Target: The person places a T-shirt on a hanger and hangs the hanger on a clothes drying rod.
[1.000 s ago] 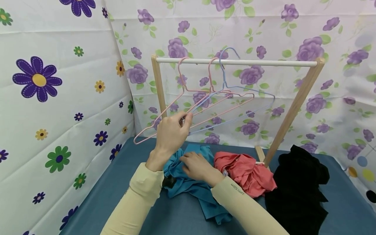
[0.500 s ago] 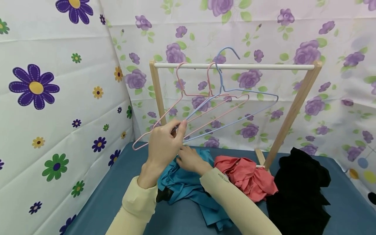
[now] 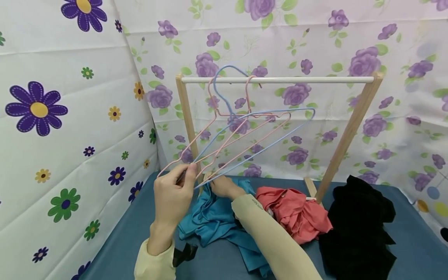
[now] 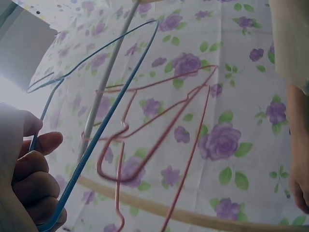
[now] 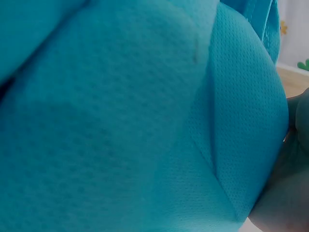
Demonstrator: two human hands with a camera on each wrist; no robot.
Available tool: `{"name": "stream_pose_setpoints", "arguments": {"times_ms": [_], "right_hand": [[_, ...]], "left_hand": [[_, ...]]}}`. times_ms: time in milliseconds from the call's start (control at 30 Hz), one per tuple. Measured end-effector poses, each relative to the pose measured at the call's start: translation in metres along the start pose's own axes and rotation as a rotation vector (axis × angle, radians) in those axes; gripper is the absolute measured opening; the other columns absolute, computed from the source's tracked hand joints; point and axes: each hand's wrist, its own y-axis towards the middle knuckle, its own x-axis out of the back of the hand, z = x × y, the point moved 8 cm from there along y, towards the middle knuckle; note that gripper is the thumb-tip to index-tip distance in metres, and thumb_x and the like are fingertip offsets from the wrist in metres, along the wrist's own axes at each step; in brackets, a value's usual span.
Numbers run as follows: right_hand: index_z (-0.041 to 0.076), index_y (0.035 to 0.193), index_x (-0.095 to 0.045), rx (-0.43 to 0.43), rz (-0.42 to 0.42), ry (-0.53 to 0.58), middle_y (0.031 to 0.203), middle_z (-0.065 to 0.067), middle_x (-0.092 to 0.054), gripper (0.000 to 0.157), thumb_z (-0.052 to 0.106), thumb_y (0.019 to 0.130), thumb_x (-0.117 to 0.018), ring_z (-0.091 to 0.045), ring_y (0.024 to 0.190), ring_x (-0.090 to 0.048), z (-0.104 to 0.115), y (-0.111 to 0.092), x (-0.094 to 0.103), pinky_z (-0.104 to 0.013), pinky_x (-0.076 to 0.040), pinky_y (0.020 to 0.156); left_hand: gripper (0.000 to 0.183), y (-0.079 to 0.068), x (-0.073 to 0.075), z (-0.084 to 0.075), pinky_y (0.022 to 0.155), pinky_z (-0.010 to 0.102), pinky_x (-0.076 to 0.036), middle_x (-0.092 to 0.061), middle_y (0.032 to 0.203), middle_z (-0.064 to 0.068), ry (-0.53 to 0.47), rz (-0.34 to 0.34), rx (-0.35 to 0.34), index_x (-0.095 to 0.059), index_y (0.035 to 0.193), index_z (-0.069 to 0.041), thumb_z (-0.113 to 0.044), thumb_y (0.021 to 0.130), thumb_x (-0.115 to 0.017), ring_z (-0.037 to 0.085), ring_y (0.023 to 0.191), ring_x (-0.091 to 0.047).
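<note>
In the head view, my left hand (image 3: 175, 196) grips the left end of a blue wire hanger (image 4: 100, 133), which tilts in front of the rack with its hook overlapping the rail. Curled fingers (image 4: 36, 186) hold its wire in the left wrist view. My right hand (image 3: 226, 187) is low behind the hanger, at the upper edge of a crumpled teal garment (image 3: 217, 219); its fingertips are partly hidden and appear to pinch the cloth. Teal fabric (image 5: 159, 116) fills most of the right wrist view, right against the fingers at the right edge.
Two pink hangers hang from the white rail (image 3: 315, 80) of a rack with wooden posts (image 3: 348, 138). A coral garment (image 3: 295, 214) lies right of the teal one, and a black garment (image 3: 357, 229) farther right. Flowered sheets (image 3: 402, 155) enclose the blue-covered surface (image 3: 119, 249).
My left hand has moved left and down, bringing the blue hanger along, its hook now farther left along the rail. My right hand has shifted left over the teal garment, whose upper part is pulled leftward.
</note>
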Motion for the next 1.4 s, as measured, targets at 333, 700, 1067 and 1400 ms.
{"name": "stream_pose_setpoints", "arguments": {"times_ms": [333,700,1067,1400], "right_hand": [[0.014,0.121,-0.062,-0.098,0.076,0.08,0.12,-0.01,-0.061,0.036,0.028,0.108,-0.033,-0.031,0.118,-0.054,-0.014,0.004,-0.013,-0.057,-0.037,0.096],[0.015,0.065,-0.046,-0.075,-0.091,0.327,0.059,0.0,-0.042,0.043,0.025,0.106,-0.037,-0.014,0.05,-0.038,-0.018,-0.003,0.005,-0.034,-0.038,0.058],[0.004,0.097,-0.069,-0.016,0.127,0.492,0.09,-0.003,-0.061,0.033,0.018,0.105,-0.04,-0.016,0.068,-0.047,-0.009,-0.043,0.027,-0.034,-0.042,0.072],[0.011,0.137,-0.054,0.134,0.24,0.275,0.058,-0.002,-0.04,0.04,0.005,0.097,-0.055,-0.013,0.046,-0.03,0.01,-0.087,0.016,-0.03,-0.029,0.048]], "left_hand": [[0.013,-0.024,0.03,0.03,0.041,0.019,-0.023,-0.037,0.052,-0.009,0.0,-0.049,0.038,-0.071,0.08,-0.008,-0.001,0.09,-0.067,0.004,0.042,-0.032],[0.014,-0.026,0.046,0.035,0.039,0.017,-0.022,-0.039,0.052,-0.008,-0.03,-0.07,0.014,-0.07,0.077,-0.003,0.005,0.088,-0.065,0.004,0.041,-0.029],[0.013,-0.025,0.047,0.032,0.039,0.017,-0.022,-0.04,0.053,-0.007,-0.033,-0.063,0.012,-0.07,0.077,-0.002,0.006,0.087,-0.066,0.003,0.04,-0.029],[0.013,-0.024,0.041,0.025,0.038,0.017,-0.02,-0.042,0.051,-0.007,-0.056,-0.044,-0.022,-0.072,0.079,-0.002,0.006,0.087,-0.065,0.002,0.04,-0.027]]}}
